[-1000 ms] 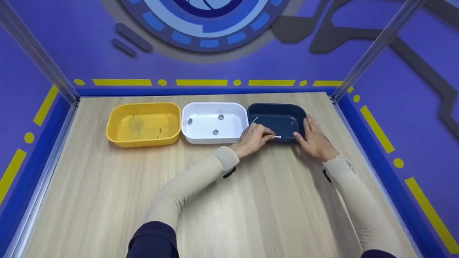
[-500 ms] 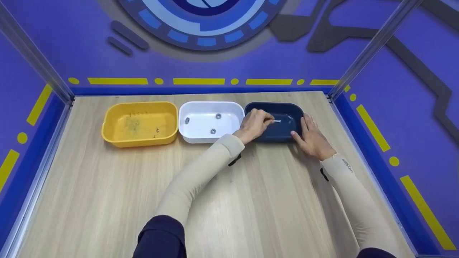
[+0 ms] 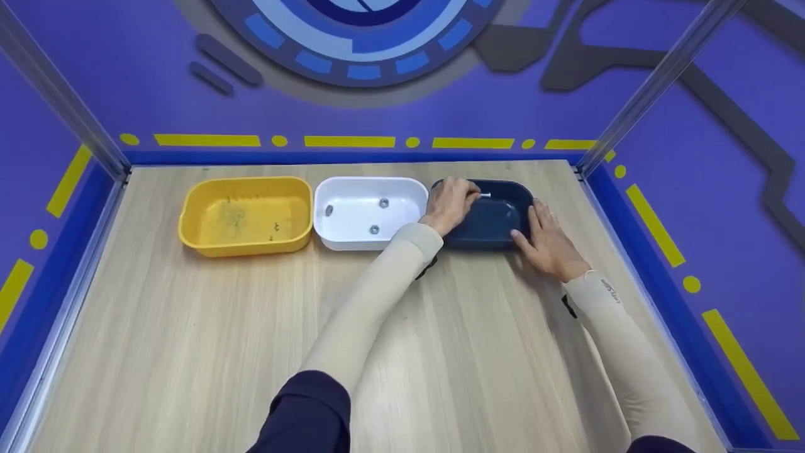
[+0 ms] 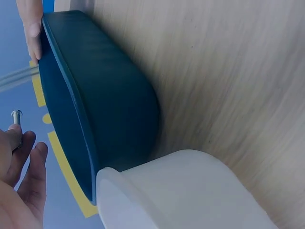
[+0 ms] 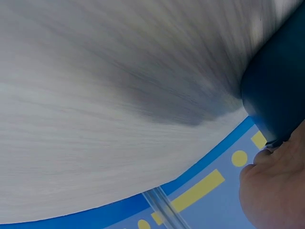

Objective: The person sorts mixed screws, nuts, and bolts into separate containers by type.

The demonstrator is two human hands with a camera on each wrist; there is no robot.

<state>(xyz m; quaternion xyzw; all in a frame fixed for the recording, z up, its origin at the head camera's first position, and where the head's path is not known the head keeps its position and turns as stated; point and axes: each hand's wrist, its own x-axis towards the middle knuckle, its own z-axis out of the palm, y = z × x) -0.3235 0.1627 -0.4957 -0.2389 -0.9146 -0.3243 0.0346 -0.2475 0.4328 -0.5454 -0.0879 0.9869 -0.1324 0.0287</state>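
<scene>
In the head view, my left hand (image 3: 451,204) is over the back left part of a dark blue bin (image 3: 487,242). Its thumb and fingers pinch a silver bolt (image 3: 485,195), whose head end sticks out to the right. The left wrist view shows the bolt (image 4: 17,117) raised beyond the bin's rim, its lower part hidden by the fingers. My right hand (image 3: 553,245) rests against the bin's right end, fingers straight along the outside and thumb at the front right corner. The left hand hides part of the bin's inside.
Left of the dark bin, close beside it, stands a white bin (image 3: 352,244) with three metal nuts (image 3: 383,202) lying apart. A yellow bin (image 3: 245,251) at the far left has small dark bits (image 3: 277,226) inside. Purple panels rise behind and at both sides of the wooden table (image 3: 440,352).
My left hand has moved from the dark bin's front edge toward its back, carrying the bolt. The right hand has stayed at the bin's right end.
</scene>
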